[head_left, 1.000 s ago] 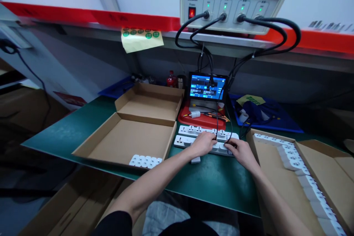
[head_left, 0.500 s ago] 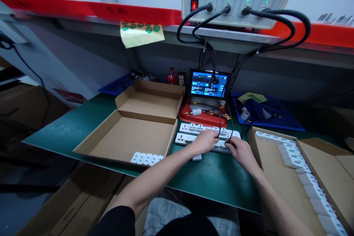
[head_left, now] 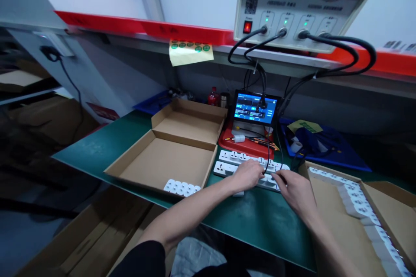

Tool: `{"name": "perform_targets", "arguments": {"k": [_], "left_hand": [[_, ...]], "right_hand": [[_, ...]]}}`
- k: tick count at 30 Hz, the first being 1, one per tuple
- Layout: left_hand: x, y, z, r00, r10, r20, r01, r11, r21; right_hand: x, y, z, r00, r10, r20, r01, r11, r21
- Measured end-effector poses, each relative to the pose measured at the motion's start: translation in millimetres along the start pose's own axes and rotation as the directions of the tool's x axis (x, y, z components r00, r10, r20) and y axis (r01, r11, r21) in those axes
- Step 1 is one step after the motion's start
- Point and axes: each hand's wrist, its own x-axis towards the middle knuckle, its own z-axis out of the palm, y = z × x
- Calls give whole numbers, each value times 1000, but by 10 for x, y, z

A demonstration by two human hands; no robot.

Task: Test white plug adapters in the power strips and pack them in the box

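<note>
Two white power strips lie side by side on the green bench: a rear strip [head_left: 225,155] and a front strip [head_left: 221,167], with white plug-in adapters along them. At the front strip, my left hand [head_left: 248,175] pinches the lower end of a thin black cable [head_left: 268,153]. Just to its right, my right hand [head_left: 294,188] has thumb and forefinger closed round the end of a second thin black cable [head_left: 281,153]; its tip is hidden by the fingers. A small white block [head_left: 238,193] shows partly below my left wrist.
An open cardboard box [head_left: 175,160] on the left holds a row of white adapters [head_left: 182,187]. Another box [head_left: 341,216] on the right holds many more. Behind stand a lit screen [head_left: 255,108] and a red tray [head_left: 229,143]. Thick black cables hang from a tester [head_left: 302,17] above.
The view has shifted, so everything sits lower and further right. My left hand stays pinched at the front strip. My right hand has drawn slightly away from the strip.
</note>
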Motion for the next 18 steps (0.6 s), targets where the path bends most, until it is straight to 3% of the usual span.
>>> {"name": "perform_targets", "arguments": {"k": [4, 9, 14, 18], "left_hand": [[-360, -302, -247, 998, -31, -50, 34, 998, 46], [-772, -730, -406, 976, -212, 41, 214, 976, -33], [-839, -845, -321, 967, -254, -3, 247, 942, -227], [-830, -847, -258, 965, -261, -22, 246, 930, -272]], "right_hand": [[130, -558, 211, 969, -53, 240, 89, 986, -142], [472, -1050, 522, 898, -23, 439, 121, 973, -198], [672, -1096, 598, 878, -41, 476, 138, 975, -171], [624, -992, 488, 939, -62, 338, 100, 990, -95]]}}
